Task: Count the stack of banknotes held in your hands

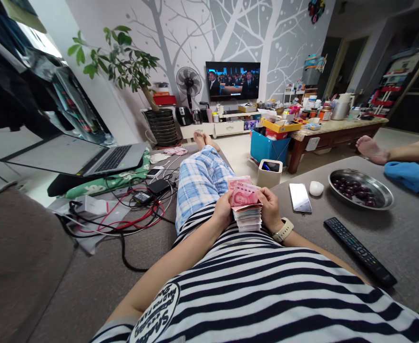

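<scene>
A painted tree mural [180, 33] spans the living-room wall behind a lit television [232, 81]. I sit on a grey sofa [87, 267], legs stretched out, with a stack of red yuan banknotes [247, 205] held just above my striped shirt. My left hand [223, 210] and right hand [270, 208] clamp the stack from either side. A smartphone [300, 197] lies on the cushion near my right hand, close to a steel dish of dark fruit [361, 189] and a black remote control [359, 250].
</scene>
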### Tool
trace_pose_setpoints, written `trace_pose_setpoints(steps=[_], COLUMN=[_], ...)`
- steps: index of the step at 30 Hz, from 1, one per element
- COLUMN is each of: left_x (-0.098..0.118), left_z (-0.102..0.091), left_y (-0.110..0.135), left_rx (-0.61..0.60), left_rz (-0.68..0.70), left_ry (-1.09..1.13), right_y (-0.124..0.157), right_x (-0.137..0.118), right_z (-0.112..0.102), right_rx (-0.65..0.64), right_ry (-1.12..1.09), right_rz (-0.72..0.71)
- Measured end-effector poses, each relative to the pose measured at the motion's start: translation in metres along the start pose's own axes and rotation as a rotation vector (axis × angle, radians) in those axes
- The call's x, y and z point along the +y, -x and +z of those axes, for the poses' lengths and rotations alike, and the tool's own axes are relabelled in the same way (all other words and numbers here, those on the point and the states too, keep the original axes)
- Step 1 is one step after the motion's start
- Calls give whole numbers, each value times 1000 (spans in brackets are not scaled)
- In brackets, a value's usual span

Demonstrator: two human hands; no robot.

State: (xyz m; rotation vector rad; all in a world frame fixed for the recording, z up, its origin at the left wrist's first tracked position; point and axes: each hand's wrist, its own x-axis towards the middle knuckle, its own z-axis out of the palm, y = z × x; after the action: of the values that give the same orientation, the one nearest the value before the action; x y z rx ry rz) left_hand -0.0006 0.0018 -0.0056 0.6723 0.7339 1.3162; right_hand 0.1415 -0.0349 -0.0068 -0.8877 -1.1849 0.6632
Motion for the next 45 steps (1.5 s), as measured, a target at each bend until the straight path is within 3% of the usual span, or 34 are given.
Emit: trace_pose_setpoints(steps=[29, 37, 45], left_x=[5, 5, 12], left_z=[2, 1, 7], left_y=[1, 3, 15], left_rx=[41, 12, -124], left_rz=[2, 9, -37], left_ry=[-32, -72, -77], right_y=[0, -4, -4], right_x=[-1, 6, 11], right_z=[1, 1, -1], right_rx=[-61, 24, 7], right_ry=[-48, -33, 29], right_rz=[11, 29, 27])
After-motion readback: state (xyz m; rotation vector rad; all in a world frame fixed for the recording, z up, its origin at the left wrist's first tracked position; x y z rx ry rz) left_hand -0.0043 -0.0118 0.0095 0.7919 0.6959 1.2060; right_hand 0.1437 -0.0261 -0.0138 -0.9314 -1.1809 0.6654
